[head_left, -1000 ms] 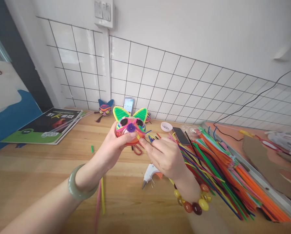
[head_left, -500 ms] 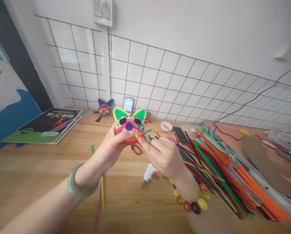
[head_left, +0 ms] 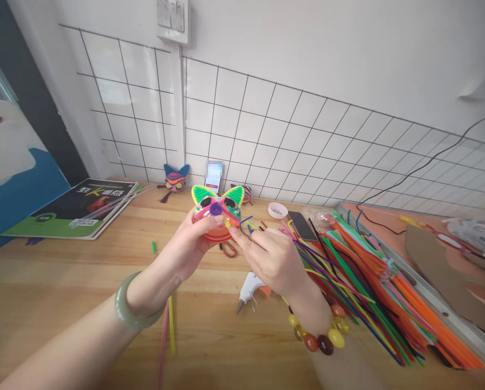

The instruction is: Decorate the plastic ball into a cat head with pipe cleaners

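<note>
A cat face made of bright pipe cleaners, with green ears edged in yellow, dark eyes and a purple round nose, is gripped by my left hand over the desk. My left thumb lies across its front below the nose. At the face's lower right, the fingertips of my right hand close on a short yellow pipe cleaner piece that touches the face. The other right fingers are curled in. Beneath the hands are red-handled scissors and a white glue gun.
Many loose pipe cleaners spread over the right side, near a dark phone and a small pink bowl. A finished blue-eared face and a lit phone lean by the wall. A black booklet lies left.
The cat face has tipped back, so its ears sit lower and the small figure behind it shows more. Both hands have hardly moved.
</note>
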A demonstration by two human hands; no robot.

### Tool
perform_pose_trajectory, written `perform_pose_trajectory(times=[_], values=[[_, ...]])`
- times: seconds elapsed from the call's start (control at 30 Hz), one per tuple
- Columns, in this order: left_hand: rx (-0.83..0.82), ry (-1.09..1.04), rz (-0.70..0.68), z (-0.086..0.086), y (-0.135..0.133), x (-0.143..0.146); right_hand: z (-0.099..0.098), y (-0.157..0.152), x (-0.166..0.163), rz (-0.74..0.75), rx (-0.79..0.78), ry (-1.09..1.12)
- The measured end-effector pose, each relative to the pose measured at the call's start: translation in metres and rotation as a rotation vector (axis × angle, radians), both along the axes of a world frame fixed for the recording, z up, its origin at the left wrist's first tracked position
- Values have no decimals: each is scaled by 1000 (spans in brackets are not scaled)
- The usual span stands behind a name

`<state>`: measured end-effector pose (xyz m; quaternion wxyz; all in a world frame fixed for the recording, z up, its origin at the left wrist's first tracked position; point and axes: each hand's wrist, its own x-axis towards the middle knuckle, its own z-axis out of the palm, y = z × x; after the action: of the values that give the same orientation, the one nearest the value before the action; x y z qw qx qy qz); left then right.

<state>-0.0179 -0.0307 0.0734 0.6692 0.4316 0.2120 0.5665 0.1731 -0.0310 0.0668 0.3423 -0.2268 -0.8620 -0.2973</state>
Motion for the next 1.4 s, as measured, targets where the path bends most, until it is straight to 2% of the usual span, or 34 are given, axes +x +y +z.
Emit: perform_pose_trajectory(times=[0.4, 0.67, 0.87, 1.4], values=[[24, 1, 4, -2, 1, 1, -2, 2, 0, 2, -12, -2], [22, 61, 175, 1, -3, 1, -4, 4, 0, 11, 2, 29], [68, 68, 222, 2, -4, 3, -3, 4, 0, 34, 25, 45], [90, 52, 209, 4, -8, 3, -2, 3, 0, 58, 43, 57]])
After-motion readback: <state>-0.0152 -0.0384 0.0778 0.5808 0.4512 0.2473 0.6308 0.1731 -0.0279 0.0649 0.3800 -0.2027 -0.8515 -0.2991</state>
